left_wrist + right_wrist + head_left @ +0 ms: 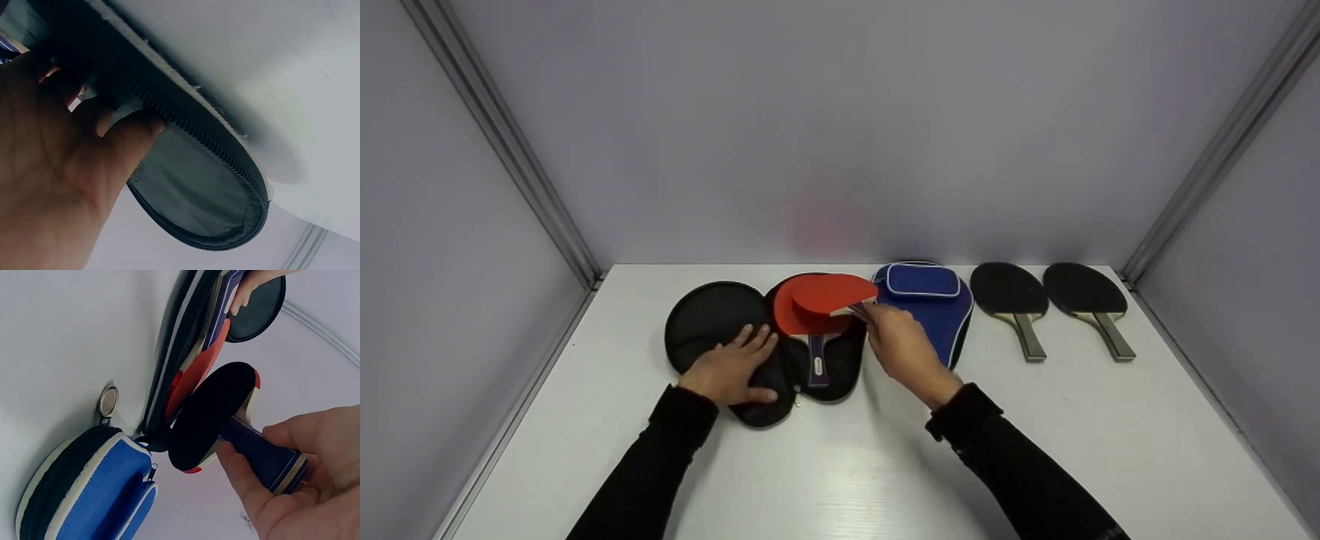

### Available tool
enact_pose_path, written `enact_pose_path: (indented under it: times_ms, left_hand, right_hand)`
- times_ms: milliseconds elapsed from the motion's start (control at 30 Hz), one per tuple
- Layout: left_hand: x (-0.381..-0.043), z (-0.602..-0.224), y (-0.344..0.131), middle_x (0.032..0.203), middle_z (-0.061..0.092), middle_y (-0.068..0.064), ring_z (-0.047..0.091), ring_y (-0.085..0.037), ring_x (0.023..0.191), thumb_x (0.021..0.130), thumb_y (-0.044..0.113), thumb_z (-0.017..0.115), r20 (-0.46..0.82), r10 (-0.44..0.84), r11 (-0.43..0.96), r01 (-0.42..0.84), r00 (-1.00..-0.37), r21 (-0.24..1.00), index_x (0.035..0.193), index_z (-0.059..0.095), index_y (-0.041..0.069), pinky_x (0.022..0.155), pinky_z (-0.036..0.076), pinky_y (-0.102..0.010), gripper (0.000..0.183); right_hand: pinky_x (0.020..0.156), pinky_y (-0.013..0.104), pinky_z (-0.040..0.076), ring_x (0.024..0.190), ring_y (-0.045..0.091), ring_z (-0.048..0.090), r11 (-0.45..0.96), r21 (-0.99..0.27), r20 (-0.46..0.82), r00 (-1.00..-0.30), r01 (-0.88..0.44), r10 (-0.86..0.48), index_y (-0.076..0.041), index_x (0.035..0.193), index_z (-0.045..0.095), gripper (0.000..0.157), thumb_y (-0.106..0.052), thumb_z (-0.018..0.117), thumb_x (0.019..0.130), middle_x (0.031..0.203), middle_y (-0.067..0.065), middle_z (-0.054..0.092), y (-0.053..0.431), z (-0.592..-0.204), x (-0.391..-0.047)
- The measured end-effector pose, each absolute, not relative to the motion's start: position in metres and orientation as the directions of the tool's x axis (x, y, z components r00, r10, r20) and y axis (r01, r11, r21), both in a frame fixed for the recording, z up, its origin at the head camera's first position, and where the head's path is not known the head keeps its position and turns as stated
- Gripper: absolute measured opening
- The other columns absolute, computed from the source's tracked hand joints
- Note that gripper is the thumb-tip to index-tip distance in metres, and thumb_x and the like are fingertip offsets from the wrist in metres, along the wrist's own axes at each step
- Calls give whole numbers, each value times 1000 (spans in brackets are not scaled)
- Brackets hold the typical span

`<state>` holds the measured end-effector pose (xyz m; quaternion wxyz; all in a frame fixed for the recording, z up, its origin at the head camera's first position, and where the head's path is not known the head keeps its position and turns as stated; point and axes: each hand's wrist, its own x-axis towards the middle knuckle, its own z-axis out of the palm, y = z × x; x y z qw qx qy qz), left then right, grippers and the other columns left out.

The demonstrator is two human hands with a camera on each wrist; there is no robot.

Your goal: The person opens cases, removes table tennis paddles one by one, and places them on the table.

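In the head view, a black zip case (716, 311) lies unfolded in two halves. My left hand (731, 367) rests with spread fingers on its left half; the left wrist view shows the thumb by the zipper edge (197, 132). One red table tennis paddle (782, 307) with a purple-blue handle lies in the right half. Over it my right hand (907, 349) holds a second table tennis paddle (836, 292) by its handle, red face up and tilted. From the right wrist, the black underside of this held paddle (211, 416) shows, with fingers and thumb gripping the blue handle (264, 458).
A blue paddle case (922, 307) with white piping and a front pocket lies right of the black case. Further right are two black-faced paddles (1009, 289) (1085, 289), handles toward me. Grey panels (840, 135) wall in the white table (840, 472) at back and sides.
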<state>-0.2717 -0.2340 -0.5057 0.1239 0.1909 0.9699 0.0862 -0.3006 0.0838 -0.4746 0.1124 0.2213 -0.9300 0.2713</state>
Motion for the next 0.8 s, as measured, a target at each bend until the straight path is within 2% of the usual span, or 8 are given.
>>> enact_pose_path:
  times_ms: [200, 500, 800]
  left_hand:
    - [-272, -505, -235, 196, 25, -21, 23, -51, 183, 110, 53, 81, -211, 398, 908, 351, -893, 228, 185, 31, 3, 137, 39, -81, 103]
    - [-271, -507, -236, 196, 25, -21, 22, -51, 183, 110, 52, 81, -212, 396, 907, 345, -894, 242, 185, 31, 3, 137, 38, -81, 102]
    - [-272, -507, -236, 196, 24, -21, 21, -51, 183, 111, 53, 80, -215, 399, 906, 347, -892, 243, 185, 30, 3, 138, 38, -80, 103]
  right_hand:
    - [96, 61, 72, 116, 41, 85, 723, -462, 381, -851, -514, -361, 0, 141, 78, 32, 5, 68, 111, 126, 23, 85, 94, -474, -296]
    - [108, 59, 70, 128, 42, 83, 703, -493, 432, -846, -513, -314, 4, 151, 75, 40, 3, 70, 111, 137, 25, 84, 122, -465, -284]
    - [107, 60, 69, 126, 44, 83, 716, -478, 471, -836, -509, -281, 7, 153, 73, 42, 4, 72, 110, 140, 27, 82, 163, -461, -273]
